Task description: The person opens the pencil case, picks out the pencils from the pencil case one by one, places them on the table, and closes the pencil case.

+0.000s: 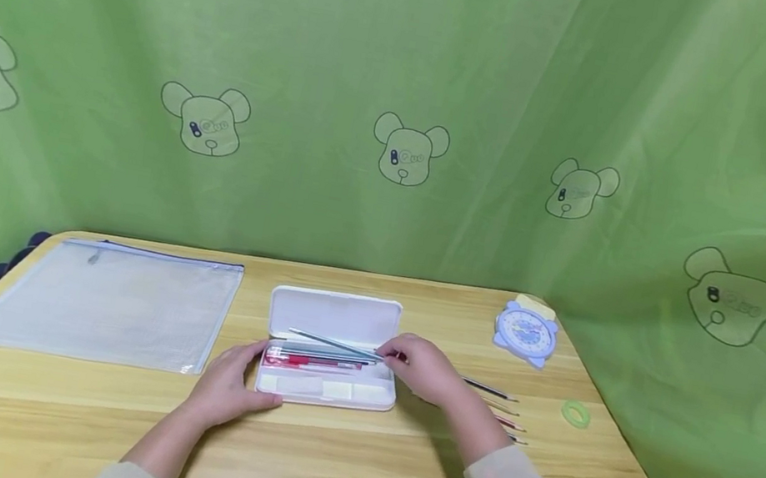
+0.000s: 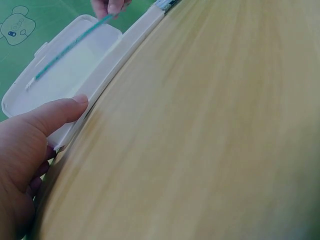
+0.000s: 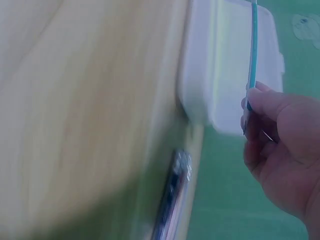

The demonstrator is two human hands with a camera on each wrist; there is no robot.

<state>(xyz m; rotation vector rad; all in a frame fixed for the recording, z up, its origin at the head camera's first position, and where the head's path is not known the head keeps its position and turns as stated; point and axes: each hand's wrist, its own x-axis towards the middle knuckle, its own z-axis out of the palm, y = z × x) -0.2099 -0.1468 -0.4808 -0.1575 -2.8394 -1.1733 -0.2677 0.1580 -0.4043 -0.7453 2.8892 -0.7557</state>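
Observation:
A white pencil case (image 1: 333, 317) lies with its lid raised on the wooden table. Inside it are a red pen (image 1: 312, 362), several pencils and small pale blocks. My left hand (image 1: 227, 386) grips the case at its left end, with the thumb (image 2: 70, 111) on the front wall. Between thumb and fingers, my right hand (image 1: 424, 368) pinches a teal pencil (image 3: 253, 55) near its sharpened tip, above the right half of the case. The pencil slants across the opening, its other end pointing left.
Several pencils (image 1: 490, 389) lie to the right, partly behind the right forearm. Beyond them are a light-green ring (image 1: 576, 414) and a blue toy clock (image 1: 525, 333) by a yellowish item (image 1: 535, 306). A translucent zip pouch (image 1: 113, 304) lies flat on the left. Green curtain (image 1: 298, 199) surrounds the table.

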